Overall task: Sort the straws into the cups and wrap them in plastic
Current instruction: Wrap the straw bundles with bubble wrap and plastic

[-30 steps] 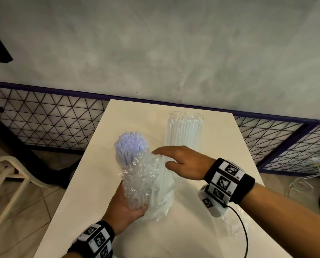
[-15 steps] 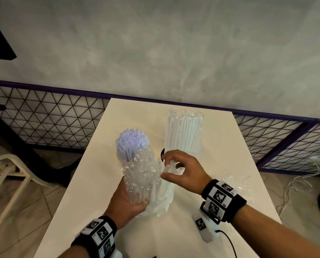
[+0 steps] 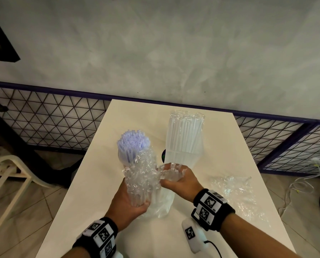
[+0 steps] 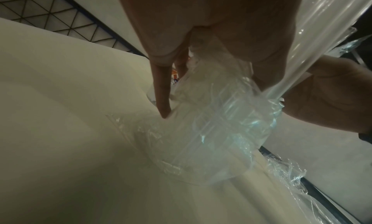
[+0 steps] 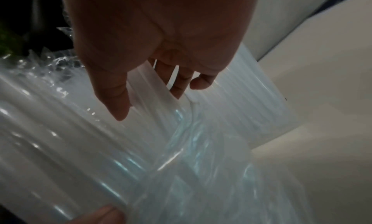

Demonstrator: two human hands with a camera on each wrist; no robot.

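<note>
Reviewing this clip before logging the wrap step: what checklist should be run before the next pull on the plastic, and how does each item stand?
1. Left hand grips the near cup of straws: ok.
2. Right hand holds the plastic film: ok.
3. Film covers the near cup's straw tops: cannot tell.
4. Cup base stands on the table: cannot tell, film hides it.
5. Far wrapped cup stands upright, apart from the hands: ok.
6. Purple straws wrapped: not ok, tops are bare.
</note>
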